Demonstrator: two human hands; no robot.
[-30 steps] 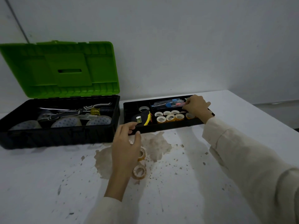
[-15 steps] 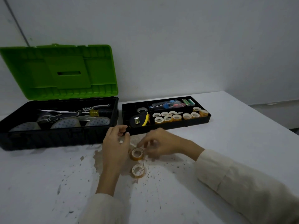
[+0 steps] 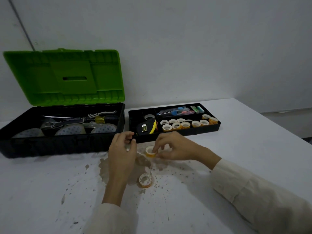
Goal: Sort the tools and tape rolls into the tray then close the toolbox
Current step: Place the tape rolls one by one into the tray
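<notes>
Head view, one moment. Black tray (image 3: 194,132) sits on the white counter (image 3: 244,149), just right of the open toolbox (image 3: 59,146), whose green lid (image 3: 67,76) stands upright.

Right hand (image 3: 175,148): fingertips pinch a small orange tape roll (image 3: 150,152), white core up, just in front of the tray's front wall, left of centre. Whether the roll rests on the counter or is just clear of it cannot be told. Judgement: the grip is taken from above at the rim, so the roll can be carried over the tray wall and dropped core-up like the others.

Left hand (image 3: 122,149): fingers loosely curled, nothing visible in them, at the tray's front-left corner. Contact with the corner cannot be confirmed. Judgement: placed there to steady the tray.

Second tape roll (image 3: 145,180): lies flat on the counter, further from the tray's front wall than the pinched one, between the two forearms, untouched.

Tray contents: row of sorted tape rolls (image 3: 177,125) in the front compartment, yellow-and-black tape measure (image 3: 146,127) at the left end, small tools in the rear compartment.

Judgement on progress: sorting nearly finished, two rolls outstanding, then the tray must go into the toolbox and the lid come down.
</notes>
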